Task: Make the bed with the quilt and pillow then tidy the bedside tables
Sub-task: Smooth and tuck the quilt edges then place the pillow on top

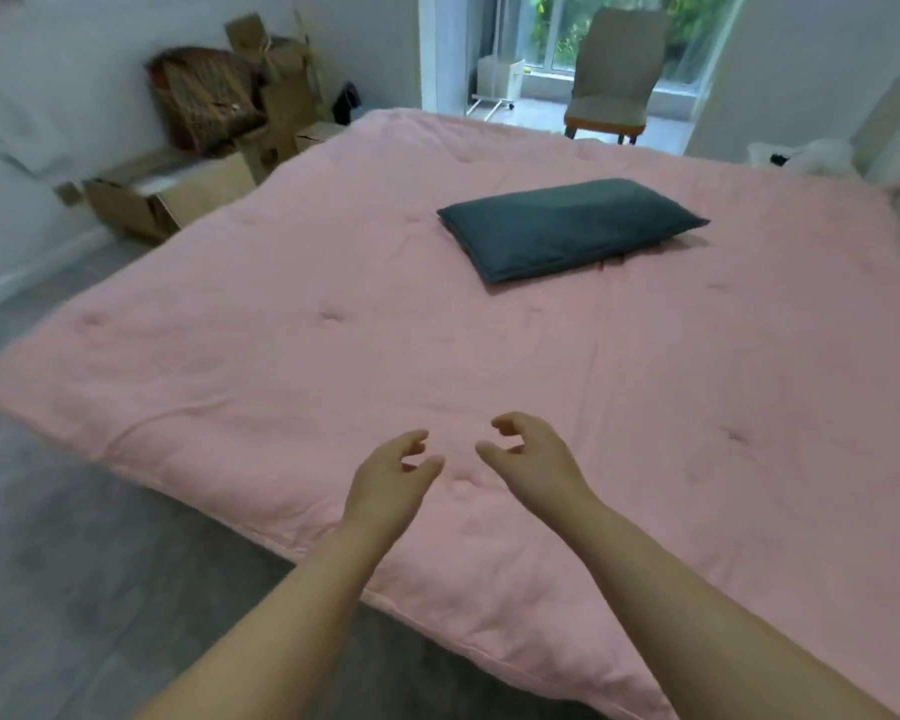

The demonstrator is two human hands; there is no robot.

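- the pink quilt (pixel 333 314) lies spread flat across the bed, reaching its near edge and its left corner.
- the dark grey pillow (pixel 567 226) lies on top of the quilt, toward the far right part of the bed, set at a slant.
- the left hand (pixel 391 480) hangs over the near edge of the quilt, fingers loosely curled, grasping nothing.
- the right hand (pixel 533 454) is just beside it, fingers also loosely curled and released, thumb apart from the rest.
- cardboard boxes (pixel 178 194) stand piled on the floor against the wall at far left.
- a chair (pixel 614 80) stands by the window beyond the bed.
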